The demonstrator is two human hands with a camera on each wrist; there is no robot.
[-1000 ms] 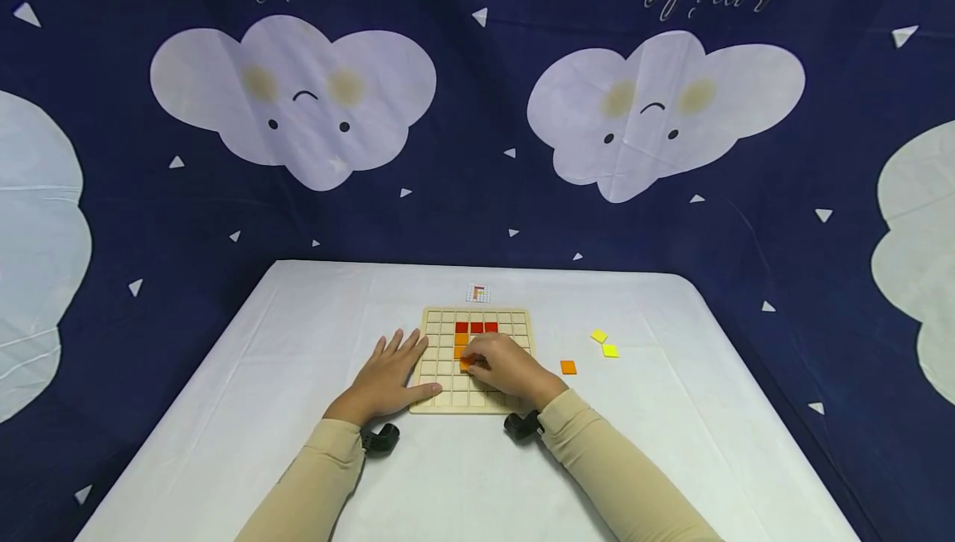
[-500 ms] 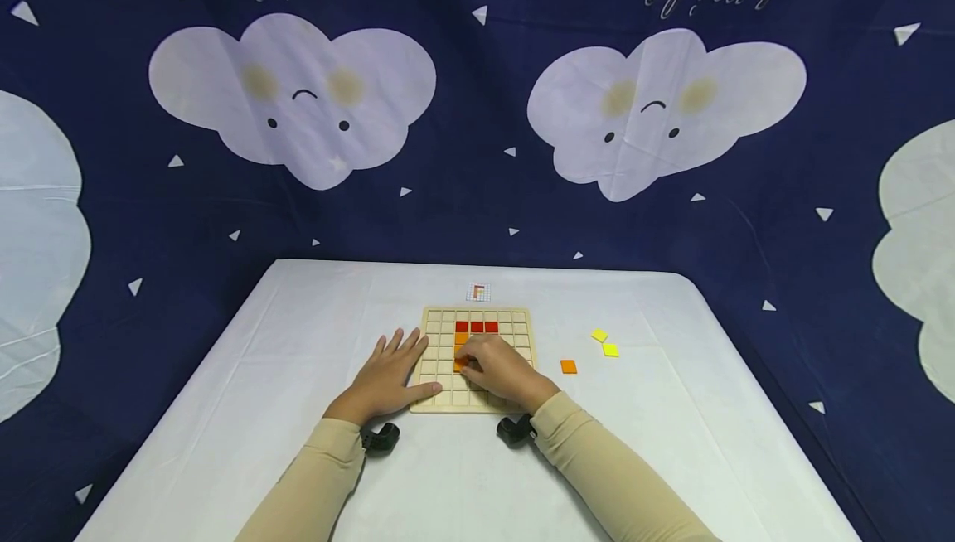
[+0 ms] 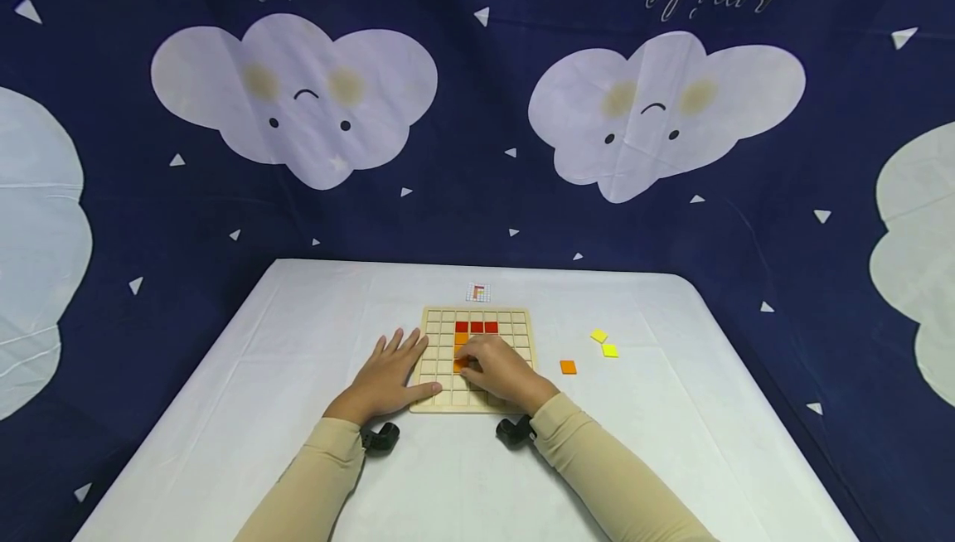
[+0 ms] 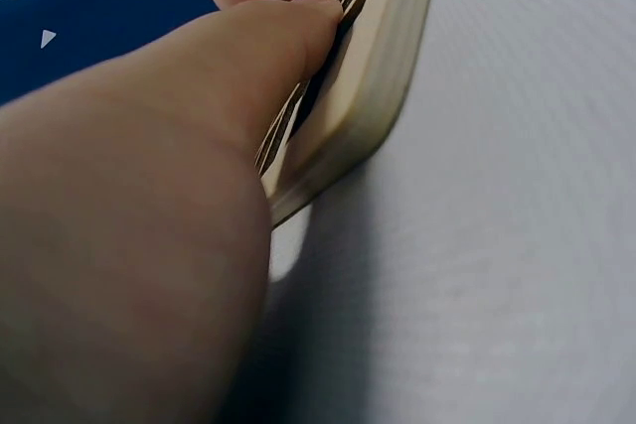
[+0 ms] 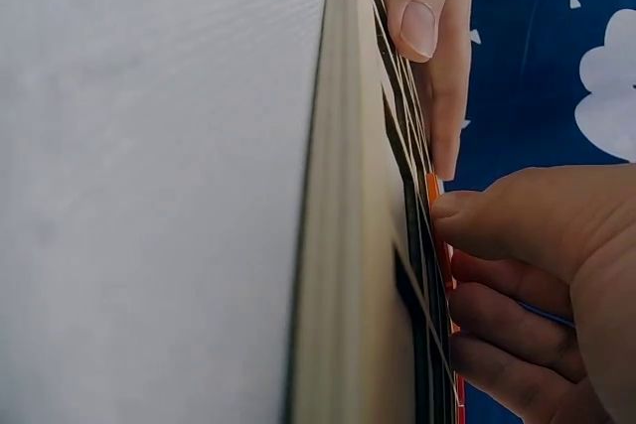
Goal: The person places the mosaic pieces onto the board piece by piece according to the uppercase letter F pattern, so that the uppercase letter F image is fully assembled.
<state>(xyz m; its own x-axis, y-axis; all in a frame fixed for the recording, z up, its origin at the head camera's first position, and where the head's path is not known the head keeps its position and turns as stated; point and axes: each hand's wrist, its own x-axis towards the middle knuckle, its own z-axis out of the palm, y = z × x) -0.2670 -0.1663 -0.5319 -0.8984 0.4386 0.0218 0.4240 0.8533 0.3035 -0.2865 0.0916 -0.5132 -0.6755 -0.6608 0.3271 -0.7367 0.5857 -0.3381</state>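
A wooden grid board (image 3: 515,320) lies on the table. My left hand (image 3: 384,376) rests at its left edge, fingers spread and thumb over the near left corner. On the board my right hand (image 3: 503,370) pinches an orange tile (image 3: 460,366) in the column under the leftmost red tile. In the right wrist view the thumb touches the orange tile (image 5: 432,191), low at the grid. Three red tiles (image 3: 477,327) form a row near the far side. Another orange tile (image 3: 462,338) lies below the left red one; the fingers partly cover the tiles beneath.
To the right of the board lie a loose orange tile (image 3: 569,367) and two yellow tiles (image 3: 606,344). A small printed pattern card (image 3: 478,292) sits beyond the far edge. A dark blue curtain (image 3: 477,227) with clouds hangs behind the white table (image 3: 336,302).
My right hand has shifted slightly left with the orange tile, which now lines up with the column above it. The left hand has stayed in place.
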